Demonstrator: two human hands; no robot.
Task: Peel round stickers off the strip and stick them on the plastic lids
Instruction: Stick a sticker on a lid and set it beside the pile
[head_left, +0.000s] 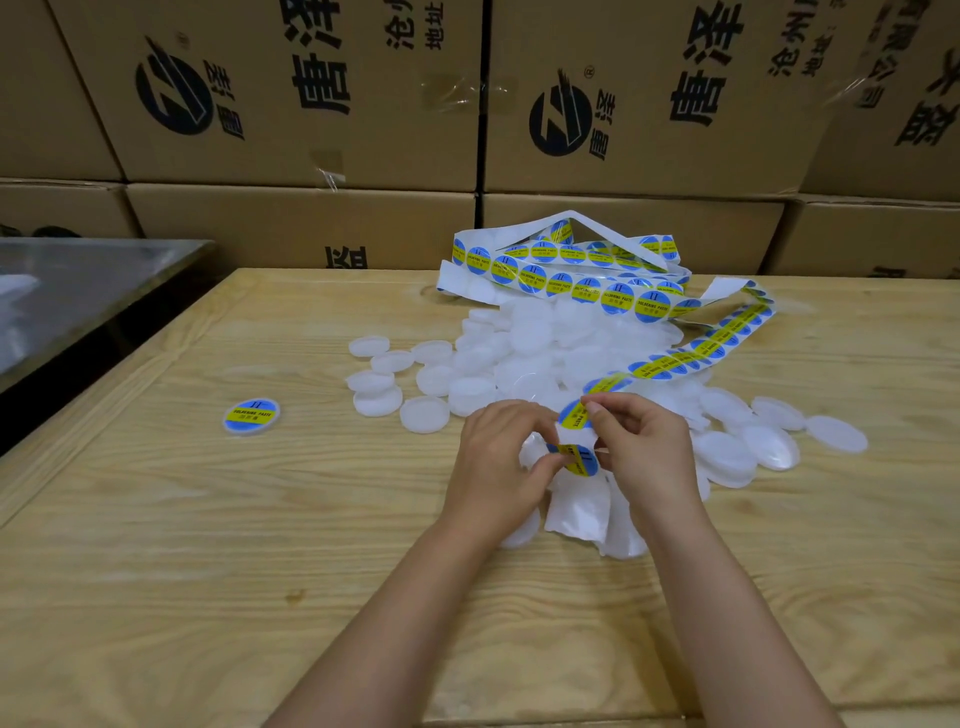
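Wooden desk (156, 519) carries white lids (530, 358) heaped toward far edge. Right hand (644, 447) pinches sticker strip (675, 358) end; left hand (493, 462) grip closed on round sticker (579, 460), half-peeled. Labelled lid (251, 416) lies toward left edge.

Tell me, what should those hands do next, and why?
Probably pull the sticker fully free of the strip: both the left hand and the right hand pinch there, and only one lid to the left is labelled, while the pile of lids is bare.
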